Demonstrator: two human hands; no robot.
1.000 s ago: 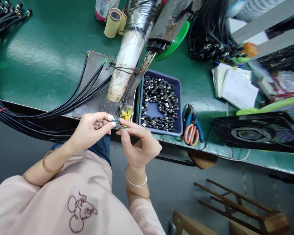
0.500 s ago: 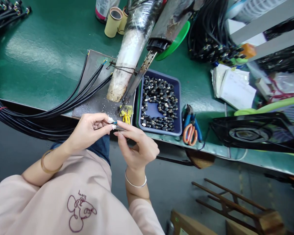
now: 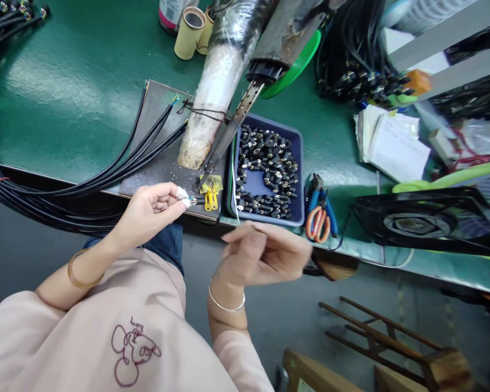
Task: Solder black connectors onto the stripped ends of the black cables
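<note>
My left hand (image 3: 155, 209), with white tape on thumb and forefinger, pinches thin coloured wires (image 3: 190, 200) at the front of the dark metal plate (image 3: 159, 141). Just right of those fingertips, a small black connector (image 3: 198, 201) sits against a yellow holder (image 3: 210, 199). Above it, a soldering iron (image 3: 239, 117) points down beside a wrapped white tube (image 3: 210, 98). My right hand (image 3: 265, 253) is curled and slightly blurred in front of the blue bin (image 3: 301, 179). A thin pale strand (image 3: 234, 188), apparently solder wire, runs down to its fingers. Many black connectors (image 3: 269, 158) fill the bin.
A bundle of black cables (image 3: 57, 204) hangs over the bench edge, with stripped ends on the plate. Pliers (image 3: 320, 209) lie right of the bin, near papers (image 3: 396, 144) and a black fan (image 3: 416, 223). A wooden stool (image 3: 392, 343) stands on the floor.
My right hand has drawn away to the right from the left fingertips, to in front of the bin. The left hand keeps its pinch; the connector and holder now show uncovered.
</note>
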